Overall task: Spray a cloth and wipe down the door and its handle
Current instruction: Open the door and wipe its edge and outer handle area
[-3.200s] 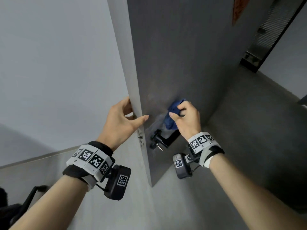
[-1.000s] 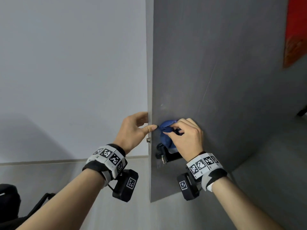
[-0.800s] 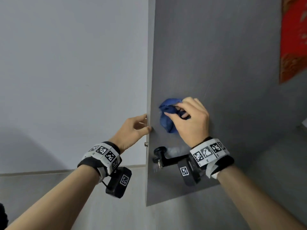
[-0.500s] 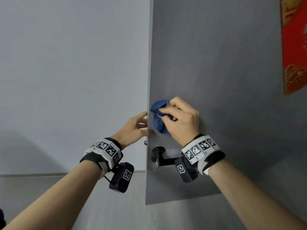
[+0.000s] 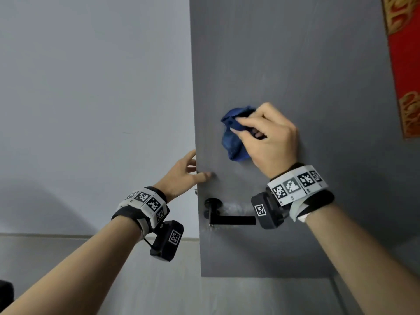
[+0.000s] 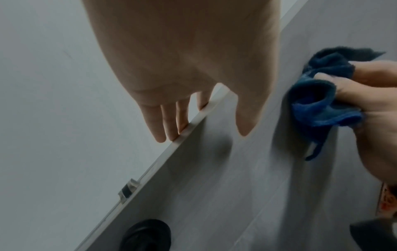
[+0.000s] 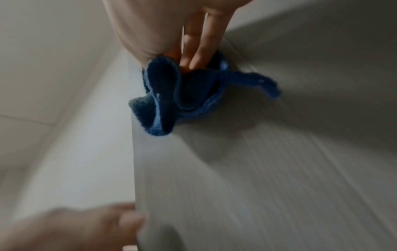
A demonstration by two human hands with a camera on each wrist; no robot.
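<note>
A grey door [image 5: 295,76] stands ajar before me. My right hand [image 5: 270,142] grips a crumpled blue cloth [image 5: 234,137] and presses it on the door face above the black lever handle [image 5: 227,218]. The cloth [image 7: 171,95] bunches under my fingers in the right wrist view. My left hand [image 5: 181,173] holds the door's edge, thumb on the front face and fingers [image 6: 169,122] behind the edge [image 6: 193,125]. The blue cloth [image 6: 322,100] lies to the right of the left hand in its wrist view.
A white wall [image 5: 91,87] lies left of the door. A red and gold paper decoration [image 5: 404,64] hangs on the door at upper right. The latch [image 6: 127,191] juts from the door edge below my left hand. Grey floor [image 5: 159,292] runs beneath.
My right hand moved the cloth up off the handle, left toward the door edge, then right across the door face. The left hand stayed on the door edge.
</note>
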